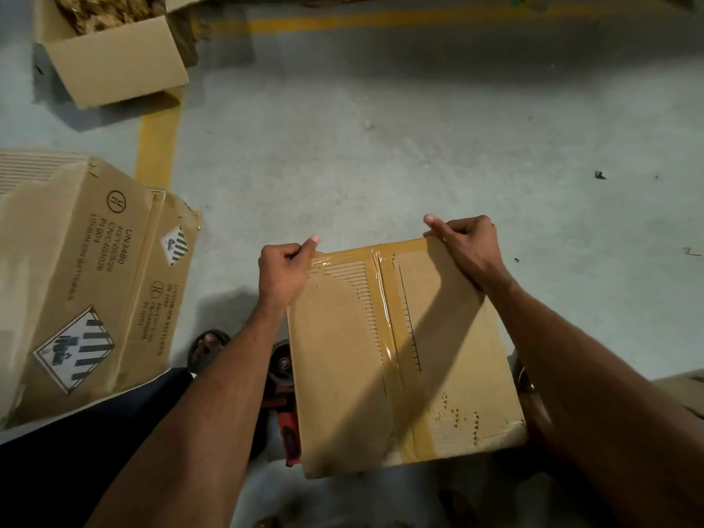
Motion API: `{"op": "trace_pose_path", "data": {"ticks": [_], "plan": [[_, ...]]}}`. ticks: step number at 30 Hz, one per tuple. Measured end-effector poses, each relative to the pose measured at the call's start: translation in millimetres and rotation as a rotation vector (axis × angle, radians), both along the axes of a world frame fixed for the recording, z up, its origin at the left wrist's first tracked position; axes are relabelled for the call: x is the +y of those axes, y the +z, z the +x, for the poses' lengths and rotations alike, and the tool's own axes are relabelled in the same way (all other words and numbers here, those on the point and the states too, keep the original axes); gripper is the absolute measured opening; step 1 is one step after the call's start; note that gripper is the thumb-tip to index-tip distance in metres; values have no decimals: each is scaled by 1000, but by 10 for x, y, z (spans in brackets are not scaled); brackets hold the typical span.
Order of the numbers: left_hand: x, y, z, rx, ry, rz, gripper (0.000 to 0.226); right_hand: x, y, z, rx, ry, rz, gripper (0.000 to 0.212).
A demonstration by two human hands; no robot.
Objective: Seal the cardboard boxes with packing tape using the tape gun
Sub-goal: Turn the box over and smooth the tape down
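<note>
Lying flat-topped between the person's forearms, the cardboard box (400,356) shows torn, ribbed corrugation and glossy brown tape (388,329) down its centre seam and along the far edge. Left hand (284,270) and right hand (464,245) each pinch that far tape strip at its corners. Red tape gun (285,398) sits on the concrete floor (381,146), half hidden behind the box's left side. Printed flattened cartons (84,283) lie left; an open box (110,47) farther off.

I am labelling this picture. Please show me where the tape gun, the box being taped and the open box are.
tape gun (286,421): head view, red handle.
taped box (343,375): head view, bare left flap.
open box (114,66): head view, front wall.
</note>
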State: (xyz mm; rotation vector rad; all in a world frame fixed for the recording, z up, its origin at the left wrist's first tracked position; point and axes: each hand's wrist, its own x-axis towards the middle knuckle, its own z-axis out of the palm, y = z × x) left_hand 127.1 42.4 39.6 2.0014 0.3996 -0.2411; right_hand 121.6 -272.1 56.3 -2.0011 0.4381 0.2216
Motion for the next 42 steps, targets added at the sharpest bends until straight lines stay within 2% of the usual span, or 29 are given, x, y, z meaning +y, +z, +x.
{"op": "trace_pose_path", "data": {"ticks": [2, 5, 7, 9, 10, 11, 13, 14, 15, 17, 19, 22, 26, 29, 32, 38, 40, 42], "plan": [[26, -48, 30, 142, 58, -99, 38, -64, -91, 59, 56, -105, -2, 59], [45, -37, 125, 327, 39, -52, 34, -140, -215, 160, 326, -121, -14, 100], [43, -38, 175, 425, 1, -8, 40, -186, -303, 209, 411, -78, -32, 113], [56, -68, 182, 438, -18, 85, 51, -121, -208, 183, 292, -29, -48, 87], [53, -78, 147, 362, -27, 175, 53, -45, -124, 143, 169, -31, -71, 72], [52, -90, 97, 196, -57, 288, 52, 16, -84, 100, 34, 2, -115, 63], [29, -46, 2, -243, -259, 452, 43, 119, -2, 0, -155, 222, -335, 53], [12, -25, -16, -381, -417, 472, 38, 134, 0, -31, -216, 371, -462, 51], [8, -29, -7, -419, -552, 465, 35, 143, -9, -37, -242, 465, -528, 51], [5, 14, 11, -323, -630, 460, 36, 159, 8, -39, -219, 443, -481, 53], [24, -14, 30, -252, -549, 468, 40, 171, -4, -15, -199, 307, -366, 59], [14, -44, 47, -185, -465, 455, 49, 159, -35, 5, -149, 190, -349, 69], [39, 11, 64, -216, -645, 483, 46, 113, -30, -12, -157, 471, -494, 61], [57, -21, 60, -162, -593, 496, 52, 103, -79, 13, -136, 397, -437, 61], [33, -62, 84, -112, -574, 597, 70, 107, -82, 37, -102, 308, -406, 70], [7, 66, 57, -72, -761, 888, 87, 150, -66, -9, -26, 420, -610, 89], [-82, 177, -74, -15, -710, 987, 85, 167, -19, -130, 96, 379, -608, 84], [-186, 269, -287, 87, -607, 954, 78, 194, -10, -308, 154, 325, -550, 80]]}}
